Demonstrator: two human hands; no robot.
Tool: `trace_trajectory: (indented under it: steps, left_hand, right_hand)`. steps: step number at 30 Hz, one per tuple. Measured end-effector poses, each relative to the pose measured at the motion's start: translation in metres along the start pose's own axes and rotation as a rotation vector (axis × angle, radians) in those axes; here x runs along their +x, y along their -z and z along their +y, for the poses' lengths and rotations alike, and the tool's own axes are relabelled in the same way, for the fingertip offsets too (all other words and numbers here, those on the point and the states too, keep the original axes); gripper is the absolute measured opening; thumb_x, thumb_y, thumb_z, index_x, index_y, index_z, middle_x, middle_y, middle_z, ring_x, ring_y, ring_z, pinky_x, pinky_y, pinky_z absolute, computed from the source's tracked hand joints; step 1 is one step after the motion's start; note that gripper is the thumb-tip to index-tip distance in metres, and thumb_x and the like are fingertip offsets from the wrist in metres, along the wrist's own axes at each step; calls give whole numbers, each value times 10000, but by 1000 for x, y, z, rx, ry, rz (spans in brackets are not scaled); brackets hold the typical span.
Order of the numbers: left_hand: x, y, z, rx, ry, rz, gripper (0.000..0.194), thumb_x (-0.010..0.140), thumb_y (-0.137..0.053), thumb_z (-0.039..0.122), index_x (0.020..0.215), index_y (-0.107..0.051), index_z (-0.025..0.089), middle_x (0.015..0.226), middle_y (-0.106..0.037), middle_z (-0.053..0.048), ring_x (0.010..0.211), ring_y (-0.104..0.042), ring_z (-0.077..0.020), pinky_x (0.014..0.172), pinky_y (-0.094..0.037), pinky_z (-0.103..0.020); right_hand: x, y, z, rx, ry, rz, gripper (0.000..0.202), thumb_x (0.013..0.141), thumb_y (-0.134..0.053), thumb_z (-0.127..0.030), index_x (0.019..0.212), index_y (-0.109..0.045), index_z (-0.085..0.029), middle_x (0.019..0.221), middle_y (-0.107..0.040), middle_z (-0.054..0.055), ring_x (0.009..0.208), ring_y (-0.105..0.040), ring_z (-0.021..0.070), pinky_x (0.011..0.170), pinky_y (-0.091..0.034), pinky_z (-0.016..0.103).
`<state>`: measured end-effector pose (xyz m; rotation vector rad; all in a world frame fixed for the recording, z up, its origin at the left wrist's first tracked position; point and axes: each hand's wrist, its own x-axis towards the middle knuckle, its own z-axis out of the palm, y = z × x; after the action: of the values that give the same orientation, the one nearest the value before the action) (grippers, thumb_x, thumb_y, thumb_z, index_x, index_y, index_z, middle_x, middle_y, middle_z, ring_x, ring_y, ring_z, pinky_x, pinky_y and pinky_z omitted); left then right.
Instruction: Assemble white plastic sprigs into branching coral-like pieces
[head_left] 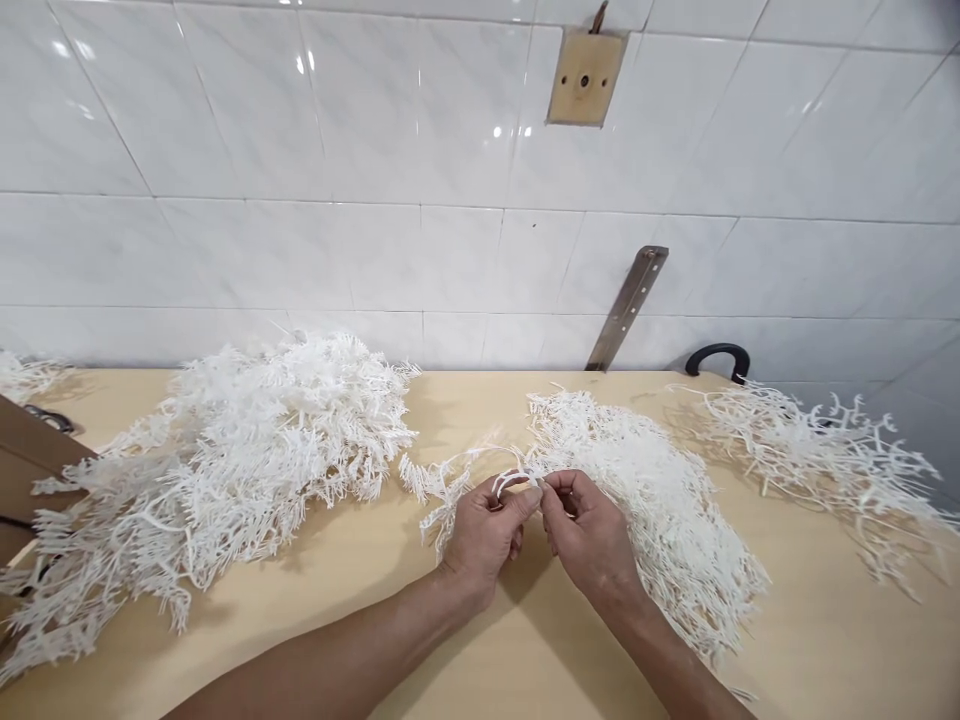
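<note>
A thin, curved white plastic sprue (pixel 515 480) arcs between my two hands above the table. My left hand (pixel 487 525) is closed, its thumb and fingers pinching the sprue. Close beside it, my right hand (pixel 589 530) is also closed, with thumb and forefinger pressed together at the sprue's right end; any small piece between those fingertips is hidden. A toothed white branch (pixel 435 485) trails out on the far side of my left hand. Just beyond my right hand lies a heap of small, thin white pieces (pixel 667 510).
A large heap of toothed white sprues (pixel 255 460) covers the left of the table (pixel 480 660). Barer, branching white runners (pixel 810 440) lie at right, near a black handle (pixel 718 352). A cardboard box (pixel 37 450) stands at the left edge. Against the tiled wall leans a metal strip (pixel 626 310).
</note>
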<state>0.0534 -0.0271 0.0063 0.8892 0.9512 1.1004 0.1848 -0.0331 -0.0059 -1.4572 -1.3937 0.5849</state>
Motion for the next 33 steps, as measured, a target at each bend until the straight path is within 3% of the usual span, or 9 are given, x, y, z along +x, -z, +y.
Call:
trace_trajectory:
  steps: [5,14,19,25,29,33]
  left_hand:
    - [-1,-1,3,-43,22,47,484,617,-846,521,845,-600,173,504,-410,88,453,-353,-66,441,-280,-208]
    - [3,1,8,-42,14,21,445,676,-786,561,680,-585,165,492,-416,53,488,-378,-89,473,-311,-230]
    - [6,4,10,-38,-3,34,414,647,-820,449,599,-513,176,495,-424,53,481,-383,-81,484,-313,-229]
    - [17,14,11,-47,83,-38,455,663,-799,469,562,-464,178,499,-429,46,466,-372,-72,456,-254,-225]
    - [27,24,13,21,143,-177,490,677,-781,561,611,-471,187,459,-419,56,414,-290,-59,428,-150,-234]
    - [31,30,16,42,134,-254,486,686,-786,559,640,-485,179,455,-375,76,416,-236,-42,438,-107,-235]
  right_hand:
    - [-3,-6,-5,-142,248,133,189,887,-581,-381,849,-621,-200,721,-689,35,616,-633,167,590,-514,281]
    - [-1,-9,-8,-125,257,158,162,901,-594,-325,798,-587,-200,664,-650,8,576,-613,144,562,-501,260]
    - [-5,-11,-6,-92,337,138,116,907,-583,-275,817,-584,-202,688,-631,5,583,-586,130,559,-492,250]
    - [-6,-8,-5,182,142,-67,170,906,-614,-364,878,-597,-197,731,-629,15,574,-582,131,466,-463,232]
    - [1,0,-3,321,-65,-77,283,896,-621,-464,940,-605,-186,677,-570,-22,451,-498,95,417,-446,236]
    - [6,4,-1,349,-128,-112,360,871,-640,-505,1027,-623,-181,698,-558,-30,446,-513,93,439,-476,250]
